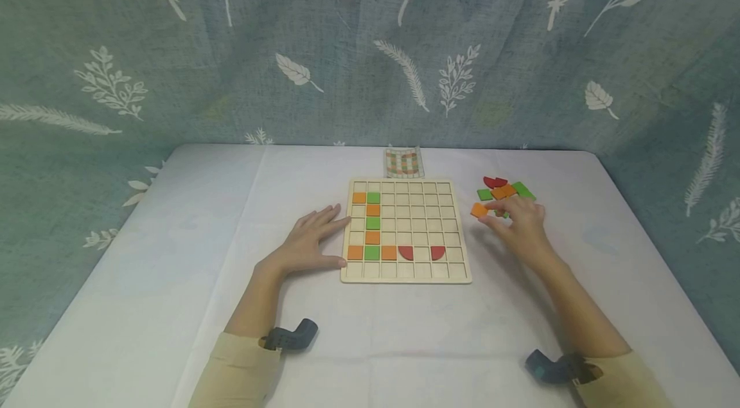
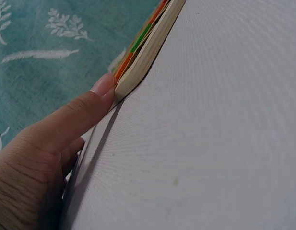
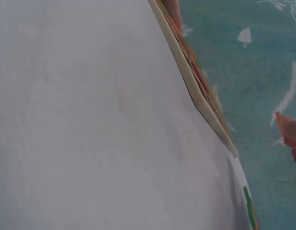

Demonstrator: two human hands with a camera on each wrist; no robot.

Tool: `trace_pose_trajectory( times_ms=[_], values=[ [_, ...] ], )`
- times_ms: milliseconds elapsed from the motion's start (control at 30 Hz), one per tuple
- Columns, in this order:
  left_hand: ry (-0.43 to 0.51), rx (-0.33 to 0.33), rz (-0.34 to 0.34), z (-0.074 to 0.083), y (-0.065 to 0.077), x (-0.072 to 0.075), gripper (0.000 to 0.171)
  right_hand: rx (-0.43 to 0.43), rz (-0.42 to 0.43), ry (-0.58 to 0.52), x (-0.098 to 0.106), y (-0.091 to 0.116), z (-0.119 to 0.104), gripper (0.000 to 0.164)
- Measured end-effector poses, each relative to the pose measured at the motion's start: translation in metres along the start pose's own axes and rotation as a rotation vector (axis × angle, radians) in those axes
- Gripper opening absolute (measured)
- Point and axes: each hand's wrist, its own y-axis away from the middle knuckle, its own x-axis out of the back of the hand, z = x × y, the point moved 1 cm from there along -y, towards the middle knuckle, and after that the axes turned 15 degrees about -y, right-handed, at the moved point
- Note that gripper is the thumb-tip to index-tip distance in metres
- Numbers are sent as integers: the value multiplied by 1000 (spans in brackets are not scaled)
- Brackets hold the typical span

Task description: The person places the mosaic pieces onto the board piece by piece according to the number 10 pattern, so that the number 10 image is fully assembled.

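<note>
Tile (image 1: 478, 210), orange, square, probably light, stiff and best held by opposite edges, is pinched in the right hand (image 1: 520, 225) near three o'clock of the gridded board (image 1: 403, 225) in the head view; the left hand (image 1: 306, 244), fingers extended, lies at nine o'clock. In the left-wrist view, its thumb touches the board's edge. In the right-wrist view, the tile projects from the fingertips at three o'clock.

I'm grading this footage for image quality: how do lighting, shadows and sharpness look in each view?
Head: soft light, slightly hazy, a faint shadow beside the right forearm on the white cloth; left wrist: dimmer, fine ripple lines across the white cloth; right wrist: dim, soft detail along the wooden board and orange tile.
</note>
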Motion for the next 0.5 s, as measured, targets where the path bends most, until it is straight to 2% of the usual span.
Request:
trace_pose_trajectory(
  times_ms=[500],
  values=[
    [4, 14, -6, 0, -1, 0, 90, 124, -58, -44, -26, -1, -21, 31]
  ],
)
